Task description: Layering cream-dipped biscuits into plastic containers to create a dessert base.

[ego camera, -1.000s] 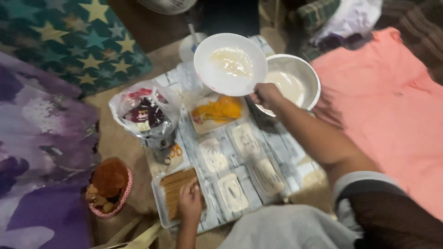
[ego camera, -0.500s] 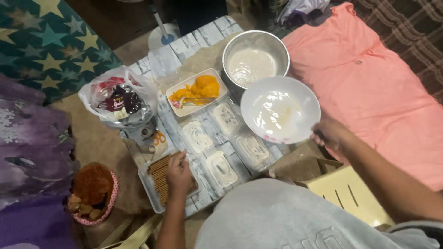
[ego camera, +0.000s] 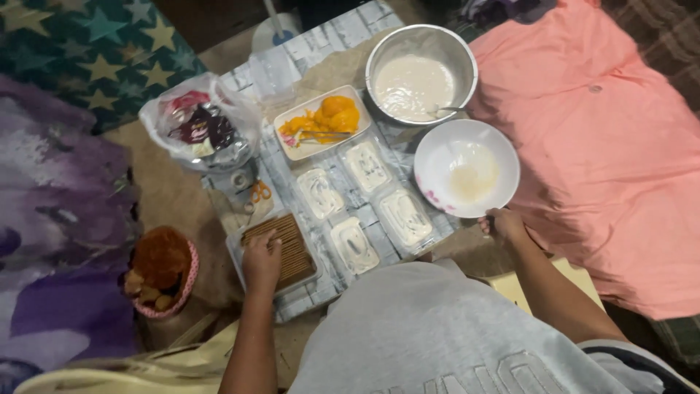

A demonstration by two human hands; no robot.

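My right hand [ego camera: 503, 224] grips the near rim of a white bowl [ego camera: 467, 168] that has a thin pale film in its bottom. The bowl rests low beside the mat's right edge. My left hand [ego camera: 262, 259] lies on a clear tray of brown biscuits [ego camera: 281, 249] at the near left of the patterned mat [ego camera: 321, 36]. Between the hands sit several clear rectangular containers [ego camera: 362, 205] lined with white cream. Behind them stand a metal bowl of white cream [ego camera: 421, 74] and a tray of orange fruit pieces [ego camera: 324, 120].
A plastic bag of wrapped items [ego camera: 200, 130] sits at the mat's left, with small orange scissors [ego camera: 259, 192] below it. A pink basket holding a brown soft toy [ego camera: 160, 271] lies on the floor at left. Pink cloth [ego camera: 605, 146] covers the right side. A starred blanket [ego camera: 87, 51] is at upper left.
My right hand has brought the white bowl from over the metal bowl toward me and lowered it beside the mat's right edge. The left hand stays on the biscuit tray.
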